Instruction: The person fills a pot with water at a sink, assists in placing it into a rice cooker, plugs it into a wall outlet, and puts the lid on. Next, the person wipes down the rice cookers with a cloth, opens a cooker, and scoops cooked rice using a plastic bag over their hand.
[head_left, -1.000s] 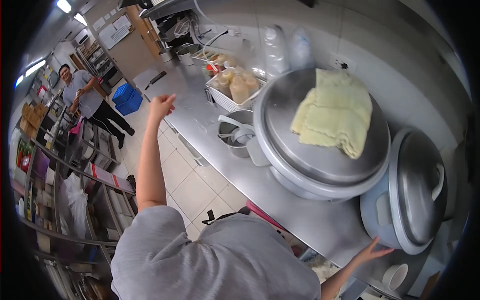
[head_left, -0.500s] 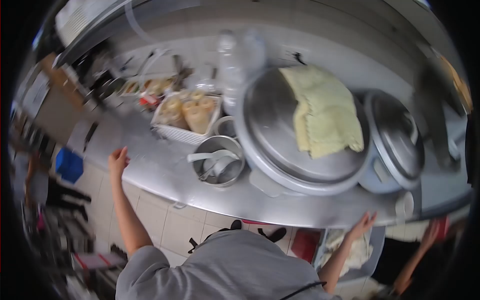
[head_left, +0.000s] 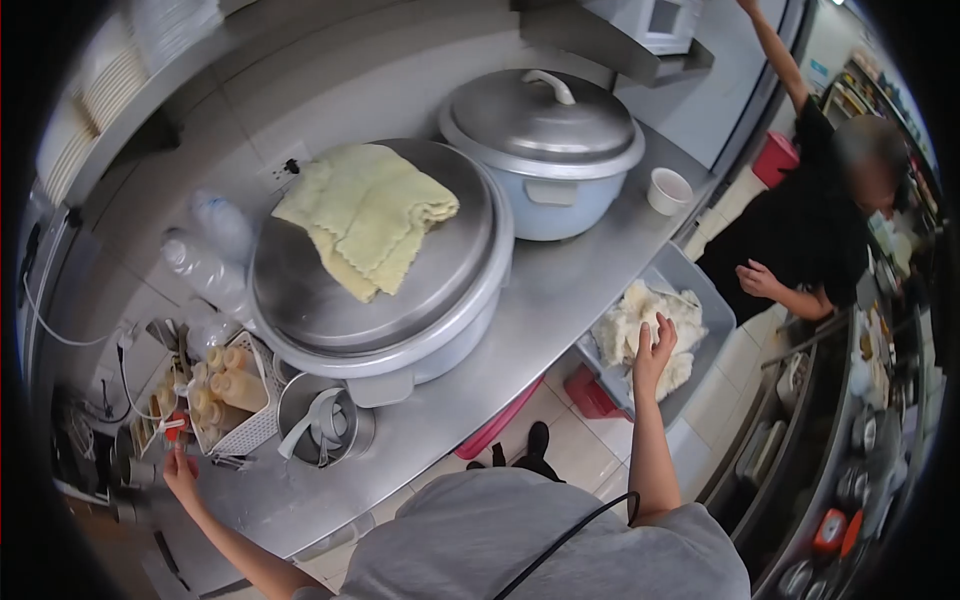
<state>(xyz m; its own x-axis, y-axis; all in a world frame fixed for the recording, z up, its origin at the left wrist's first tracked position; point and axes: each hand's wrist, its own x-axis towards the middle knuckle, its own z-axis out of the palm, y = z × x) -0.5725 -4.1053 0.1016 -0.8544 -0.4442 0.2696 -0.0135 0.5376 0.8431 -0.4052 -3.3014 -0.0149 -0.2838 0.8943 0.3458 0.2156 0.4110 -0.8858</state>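
Hands wide apart, the right hand (head_left: 653, 355) over a grey tub (head_left: 714, 300), the left hand (head_left: 182, 478) near a white basket (head_left: 255, 432).
The tub sits at the right, below and just beside the steel counter (head_left: 420, 455), its long axis running near-left to far-right, roughly along the counter edge; the right fingers spread toward the far side above crumpled white contents (head_left: 628, 318), contact unclear. The left fingers bend toward the far side; whether they grip anything cannot be told. Bare counter lies near the small pot (head_left: 360, 430); a person in black (head_left: 790, 235) stands close beyond the tub's right rim.
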